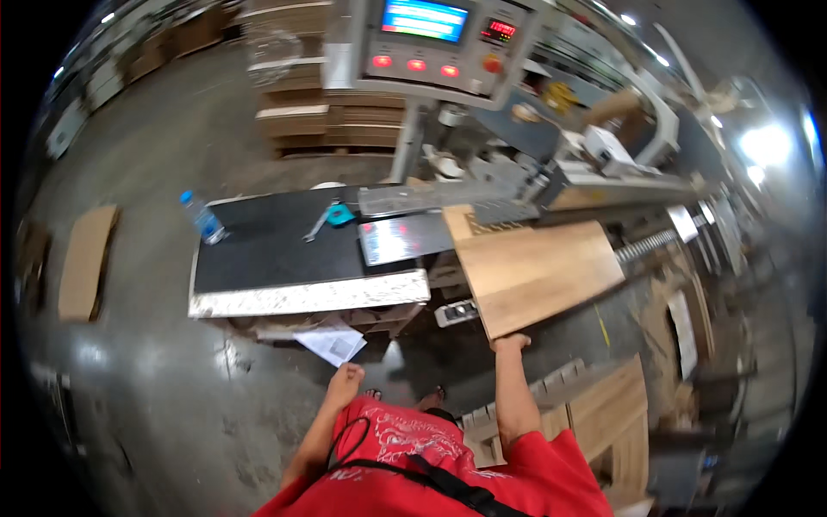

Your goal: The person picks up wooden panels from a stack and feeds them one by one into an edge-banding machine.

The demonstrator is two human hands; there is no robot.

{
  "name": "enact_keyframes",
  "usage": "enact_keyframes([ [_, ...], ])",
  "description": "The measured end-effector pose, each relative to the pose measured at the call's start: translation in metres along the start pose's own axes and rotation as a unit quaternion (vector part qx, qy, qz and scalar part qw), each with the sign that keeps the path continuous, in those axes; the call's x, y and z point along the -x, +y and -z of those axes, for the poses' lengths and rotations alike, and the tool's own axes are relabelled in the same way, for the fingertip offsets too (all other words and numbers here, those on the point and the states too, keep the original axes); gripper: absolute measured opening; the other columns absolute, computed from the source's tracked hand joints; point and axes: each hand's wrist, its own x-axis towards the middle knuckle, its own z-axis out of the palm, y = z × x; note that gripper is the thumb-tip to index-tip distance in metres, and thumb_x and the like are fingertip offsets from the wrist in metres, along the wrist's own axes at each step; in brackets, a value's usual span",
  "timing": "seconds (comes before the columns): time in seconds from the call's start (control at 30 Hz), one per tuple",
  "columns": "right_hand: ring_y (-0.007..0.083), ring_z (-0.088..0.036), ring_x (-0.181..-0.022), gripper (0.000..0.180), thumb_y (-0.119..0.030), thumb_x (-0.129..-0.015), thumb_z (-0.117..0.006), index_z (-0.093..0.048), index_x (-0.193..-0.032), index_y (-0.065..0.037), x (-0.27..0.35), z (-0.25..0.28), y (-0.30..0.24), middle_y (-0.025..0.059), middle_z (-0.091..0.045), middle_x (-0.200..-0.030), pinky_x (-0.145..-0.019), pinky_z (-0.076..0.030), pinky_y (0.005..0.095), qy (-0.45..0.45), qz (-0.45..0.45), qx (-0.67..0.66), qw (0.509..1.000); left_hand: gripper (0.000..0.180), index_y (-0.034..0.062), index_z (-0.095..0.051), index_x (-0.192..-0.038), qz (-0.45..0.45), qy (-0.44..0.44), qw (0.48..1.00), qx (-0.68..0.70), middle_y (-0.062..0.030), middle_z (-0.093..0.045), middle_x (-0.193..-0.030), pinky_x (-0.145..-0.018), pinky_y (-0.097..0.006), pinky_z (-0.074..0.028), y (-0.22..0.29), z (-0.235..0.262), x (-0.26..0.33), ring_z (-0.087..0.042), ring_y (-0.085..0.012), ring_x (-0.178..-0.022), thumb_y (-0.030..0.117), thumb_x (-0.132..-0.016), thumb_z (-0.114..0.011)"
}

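With my right hand (512, 342) I grip the near edge of a flat wood-grain board (543, 276). The board lies tilted across the machine's metal bed, and its far left corner meets a yellowish strip along the guide. My left hand (348, 377) hangs low in front of the bench with its fingers curled. Just above it, white printed sheets (332, 342) stick out from under the benchtop. Whether my fingers touch the paper or hold anything is hidden.
A black-topped bench (267, 250) carries a water bottle (203, 218) and a teal tape measure (339, 214) beside a wrench (317, 226). Above stands a control panel (439, 52). More wood boards (603, 405) are stacked at the lower right; cardboard stacks (332, 121) stand behind.
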Motion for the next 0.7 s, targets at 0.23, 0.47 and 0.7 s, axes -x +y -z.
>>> enact_keyframes([
  [0.23, 0.0251, -0.05, -0.062, 0.082, -0.077, -0.079, -0.031, -0.045, -0.115, -0.004, 0.052, 0.127, -0.013, 0.0098, -0.052, -0.085, -0.054, -0.043, 0.038, 0.268, 0.139, 0.164, 0.939, 0.02, 0.0015, -0.056, -0.094, 0.035, -0.175, 0.982, -0.058, -0.0071, -0.062, -0.075, -0.064, -0.029, -0.048, -0.023, -0.003, 0.021, -0.058, -0.0122, -0.068, 0.019, -0.086, -0.06],
  [0.47, 0.0421, -0.041, -0.118, 0.093, -0.075, -0.081, -0.029, -0.017, -0.142, -0.005, 0.143, 0.407, -0.029, 0.0208, -0.035, -0.136, -0.101, -0.03, 0.0534, 0.278, 0.157, -0.05, 0.946, 0.02, 0.0002, -0.056, -0.09, 0.009, -0.362, 0.914, -0.183, -0.0076, -0.062, -0.076, -0.065, -0.028, -0.047, -0.003, -0.037, -0.01, -0.059, -0.0146, -0.068, 0.019, -0.084, -0.06],
  [0.7, 0.0364, -0.055, -0.085, 0.085, -0.073, -0.083, -0.03, -0.041, -0.121, 0.002, 0.234, 0.397, 0.038, 0.0174, -0.052, -0.107, -0.075, -0.046, 0.0516, 0.429, 0.159, -0.094, 0.884, 0.027, -0.0005, -0.055, -0.093, -0.108, -0.389, 0.863, -0.303, -0.0113, -0.064, -0.082, -0.073, -0.033, -0.048, 0.018, -0.073, -0.08, -0.062, -0.0219, -0.077, 0.025, -0.085, -0.059],
])
